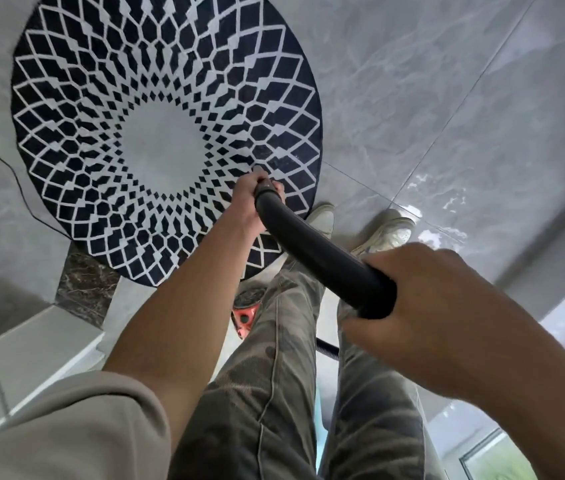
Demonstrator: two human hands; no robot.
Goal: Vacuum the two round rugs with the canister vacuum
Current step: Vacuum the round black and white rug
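Two hands hold a black vacuum tube [315, 252]. We see the left hand [251, 206] wrapped round its far end, above the near edge of a round rug [101, 98], black with a white lattice, flat on grey marbled floor tiles [447, 98]. The right hand [423, 306] grips the tube's near end, fingers curled round it. Pale shoes [392, 233] stand just beside the rug. A red piece of the vacuum canister [246, 317] shows beside camouflage trousers [274, 375].

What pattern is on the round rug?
The round rug has dark navy-black and white diamond shapes ringing a plain pale centre, shown in the head view.
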